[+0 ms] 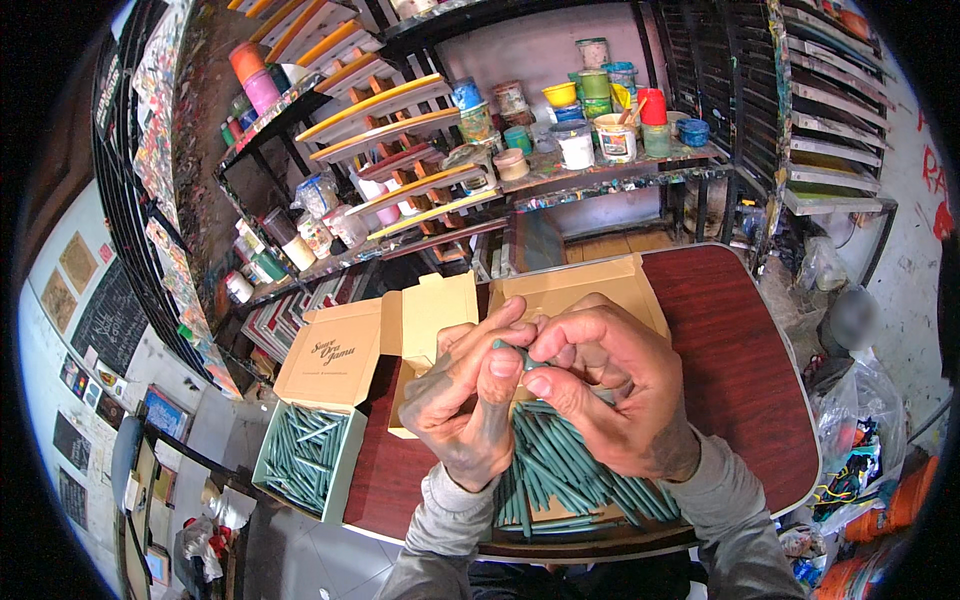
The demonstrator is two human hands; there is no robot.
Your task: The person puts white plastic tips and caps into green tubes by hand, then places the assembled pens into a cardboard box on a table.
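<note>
My left hand (465, 390) and my right hand (615, 385) meet over the table, fingers closed and pinched together. Between them shows the tip of a green pen-like stick (512, 350); most of it is hidden by my fingers. Below my hands lies a loose pile of similar slim green sticks (560, 455) on a flattened cardboard piece. At the left, an open box (345, 470) with a brown printed lid is full of the same sticks. Behind my left hand stands another open cardboard box (440, 310), its inside mostly covered by the hand.
The dark red table (730, 350) has rounded corners and a pale edge. An open cardboard flap (590, 285) lies behind my hands. Shelves (620, 180) with paint pots and stacked frames stand beyond. Plastic bags (865, 420) and orange buckets (895, 510) crowd the right side.
</note>
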